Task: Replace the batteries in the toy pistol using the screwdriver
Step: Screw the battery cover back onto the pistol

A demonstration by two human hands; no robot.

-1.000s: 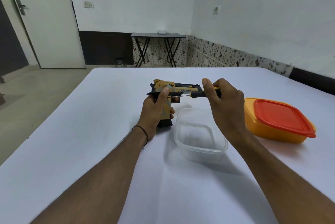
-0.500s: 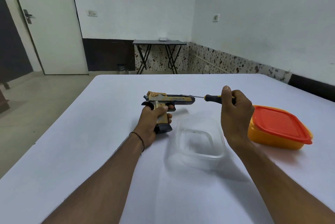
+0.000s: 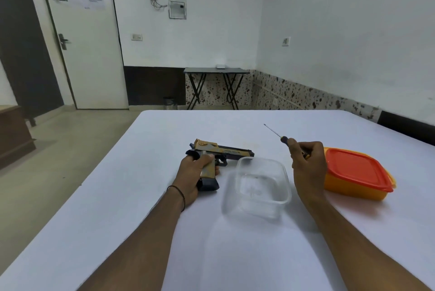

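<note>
A yellow and dark blue toy pistol [image 3: 226, 151] lies on its side on the white table [image 3: 117, 208], barrel pointing right. My left hand [image 3: 194, 174] grips its handle. To the right, my right hand [image 3: 307, 163] holds a screwdriver [image 3: 276, 134] by its dark handle. The thin shaft points up and to the left, away from the pistol, with its tip in the air. No batteries are visible.
A clear plastic container [image 3: 261, 184] stands open between my hands. A yellow box with a red lid [image 3: 355, 173] sits right of my right hand. A small folding table [image 3: 215, 85] stands against the far wall beside a door [image 3: 84, 43].
My right hand has pulled the screwdriver off the pistol, moved right and tilted the shaft upward. My left hand has lowered the pistol onto the table. The camera has tilted up.
</note>
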